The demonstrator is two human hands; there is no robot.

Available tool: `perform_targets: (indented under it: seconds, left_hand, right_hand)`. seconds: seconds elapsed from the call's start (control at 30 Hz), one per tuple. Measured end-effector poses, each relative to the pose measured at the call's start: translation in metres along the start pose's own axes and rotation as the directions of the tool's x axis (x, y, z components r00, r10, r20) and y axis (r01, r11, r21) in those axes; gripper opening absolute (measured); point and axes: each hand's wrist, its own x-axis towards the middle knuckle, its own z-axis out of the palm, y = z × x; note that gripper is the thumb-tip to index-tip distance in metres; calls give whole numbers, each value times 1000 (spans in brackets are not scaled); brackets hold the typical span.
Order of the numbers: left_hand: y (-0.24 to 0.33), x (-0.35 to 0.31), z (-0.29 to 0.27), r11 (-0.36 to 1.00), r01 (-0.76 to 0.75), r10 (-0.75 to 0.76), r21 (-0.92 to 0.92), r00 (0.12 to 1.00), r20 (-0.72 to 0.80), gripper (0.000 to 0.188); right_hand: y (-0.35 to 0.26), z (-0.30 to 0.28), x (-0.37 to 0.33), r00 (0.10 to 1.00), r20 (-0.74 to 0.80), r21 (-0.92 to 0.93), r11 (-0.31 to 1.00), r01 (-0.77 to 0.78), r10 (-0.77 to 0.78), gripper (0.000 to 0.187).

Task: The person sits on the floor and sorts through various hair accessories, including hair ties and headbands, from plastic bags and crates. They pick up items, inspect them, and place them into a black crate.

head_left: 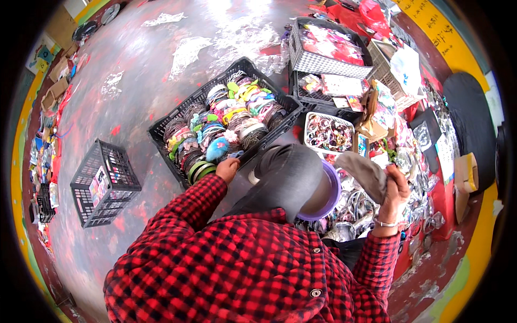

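Observation:
My left hand [227,169] reaches over the near edge of a large black crate [161,126] packed with rows of coloured hairbands [237,110]. Its fingers are curled beside a fluffy blue piece [217,150] and some green bands [198,170]; whether it holds one is hidden. My right hand [396,189], with a bracelet on the wrist, is raised at the right and grips a floppy grey cloth piece [365,171]. Below are my red-and-black checked sleeves, a grey face cloth [285,177] and a purple brim [329,194].
A small black crate [102,183] stands on the floor at the left. Behind the big crate are a white tray of small rings [328,132], a grey basket of red packets [328,48] and another black crate [323,89]. Shiny packaged items [371,210] pile up at the right; plastic wrap [237,37] lies on the far floor.

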Motion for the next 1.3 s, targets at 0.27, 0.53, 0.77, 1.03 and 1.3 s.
perform_targets:
  seconds: [0.27, 0.53, 0.77, 1.03, 1.3]
  left_hand:
    - [12, 54, 66, 253, 523, -524, -814, 781, 339, 94]
    - [47, 149, 136, -99, 170, -671, -981, 717, 192, 74]
    - [47, 164, 120, 812, 560, -579, -163, 809, -106, 47]
    - [-6, 148, 111, 675, 183, -145, 715, 983, -114, 39]
    - [-64, 122, 12, -137, 413, -689, -900, 613, 386, 29]
  right_hand:
    - [123, -74, -35, 859, -147, 403, 823, -401, 491, 24]
    - [138, -49, -32, 820, -114, 244, 816, -525, 562, 25]
    - [182, -49, -20, 818, -64, -7, 820, -573, 571, 25]
    - [202, -36, -6, 816, -18, -35, 815, -578, 578, 30]
    - [179, -31, -14, 811, -22, -51, 809, -585, 585, 29]
